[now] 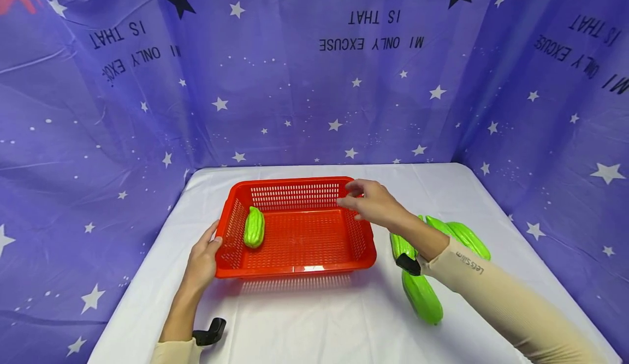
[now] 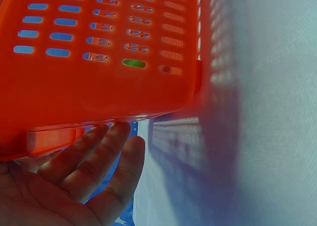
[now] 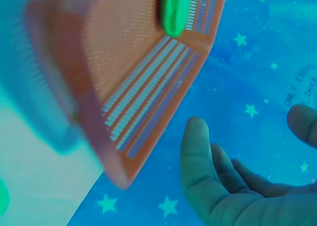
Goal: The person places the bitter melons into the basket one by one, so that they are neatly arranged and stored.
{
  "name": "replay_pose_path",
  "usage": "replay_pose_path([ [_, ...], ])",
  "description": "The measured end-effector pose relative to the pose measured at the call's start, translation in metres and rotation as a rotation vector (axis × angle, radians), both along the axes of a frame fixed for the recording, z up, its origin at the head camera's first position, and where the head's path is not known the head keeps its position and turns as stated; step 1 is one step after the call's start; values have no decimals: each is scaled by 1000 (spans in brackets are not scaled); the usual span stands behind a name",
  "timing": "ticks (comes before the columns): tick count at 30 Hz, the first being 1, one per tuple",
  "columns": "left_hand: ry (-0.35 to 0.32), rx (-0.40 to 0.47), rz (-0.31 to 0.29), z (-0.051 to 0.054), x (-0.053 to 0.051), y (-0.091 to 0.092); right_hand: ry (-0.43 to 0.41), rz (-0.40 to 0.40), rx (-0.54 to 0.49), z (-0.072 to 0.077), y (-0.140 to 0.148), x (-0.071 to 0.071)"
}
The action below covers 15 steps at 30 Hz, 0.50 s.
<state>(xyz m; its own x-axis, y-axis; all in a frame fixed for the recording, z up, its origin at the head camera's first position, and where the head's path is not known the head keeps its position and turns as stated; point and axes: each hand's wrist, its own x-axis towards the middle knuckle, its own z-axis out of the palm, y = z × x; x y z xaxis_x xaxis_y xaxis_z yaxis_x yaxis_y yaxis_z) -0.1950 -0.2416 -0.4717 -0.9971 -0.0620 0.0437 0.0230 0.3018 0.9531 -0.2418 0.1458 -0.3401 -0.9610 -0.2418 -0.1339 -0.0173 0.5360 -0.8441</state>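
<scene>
A red perforated basket [image 1: 300, 238] is at the middle of the table, with one green ridged vegetable-shaped piece [image 1: 254, 227] inside near its left wall. My left hand [image 1: 201, 260] holds the basket's left rim, thumb on top; in the left wrist view the fingers [image 2: 106, 161] lie against the outside of the basket [image 2: 99, 92]. Over the basket's right rear corner is my right hand [image 1: 371, 203], fingers apart and loosely bent, holding nothing. From the right wrist view, a gap shows between that hand [image 3: 237, 176] and the basket's rim [image 3: 163, 117].
Several more green pieces lie on the white table right of the basket, one nearer the front [image 1: 423, 298], others [image 1: 467, 238] partly behind my right forearm. A purple star-printed curtain [image 1: 314, 80] stands behind and on both sides of the white table [image 1: 295, 326].
</scene>
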Motion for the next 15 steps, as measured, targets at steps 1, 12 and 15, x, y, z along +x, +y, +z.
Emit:
replay_pose_path([
  [1,1,-4,-1,0,0,-1,5,-1,10,-1,5,2],
  [12,-3,8,-14,0,1,-4,38,-35,78,-7,59,35],
  [15,-1,22,-21,0,0,-2,49,-53,101,-10,76,45],
])
